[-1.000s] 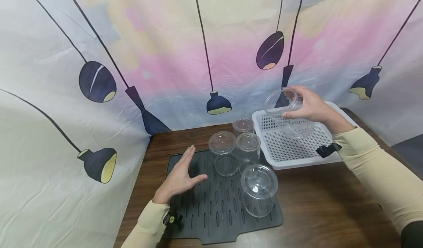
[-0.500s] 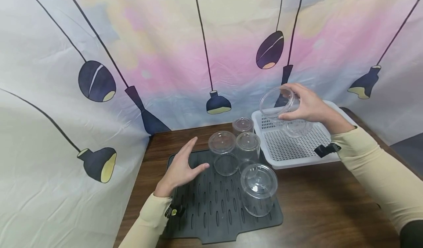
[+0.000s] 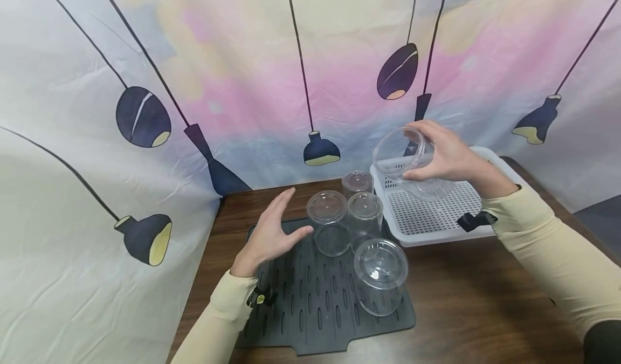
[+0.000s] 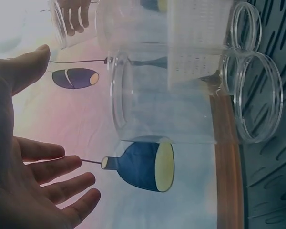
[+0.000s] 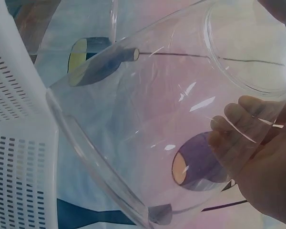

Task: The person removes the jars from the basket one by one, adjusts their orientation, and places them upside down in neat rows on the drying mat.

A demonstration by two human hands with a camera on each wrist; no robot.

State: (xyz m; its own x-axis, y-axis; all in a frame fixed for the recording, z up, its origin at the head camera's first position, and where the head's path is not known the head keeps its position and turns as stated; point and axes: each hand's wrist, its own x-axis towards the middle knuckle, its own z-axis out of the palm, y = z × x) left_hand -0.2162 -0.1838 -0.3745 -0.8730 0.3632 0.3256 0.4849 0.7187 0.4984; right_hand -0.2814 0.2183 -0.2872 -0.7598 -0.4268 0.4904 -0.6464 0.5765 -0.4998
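Note:
My right hand [image 3: 448,156] grips a clear jar [image 3: 398,156] on its side, thumb and fingers around its wall, raised over the white basket [image 3: 407,240]. In the right wrist view the fingers show through the wall of this jar [image 5: 148,109]. My left hand [image 3: 269,240] hovers over the left part of the dark ribbed mat [image 3: 310,321], fingers extended and thumb spread, holding nothing. Just right of its thumb stands a clear jar [image 3: 327,226], also large in the left wrist view. Another jar [image 3: 380,277] stands at the mat's front right.
Two more clear jars, one in the middle [image 3: 365,218] and one at the back [image 3: 357,183], stand close together beside the basket. Brown wooden table [image 3: 466,299] surrounds the mat. A cloth backdrop [image 3: 252,83] with printed lamps hangs right behind the table.
My right hand has carried the jar slightly leftward over the basket. My left hand has moved up and to the right, nearer the standing jars, which have stayed in place.

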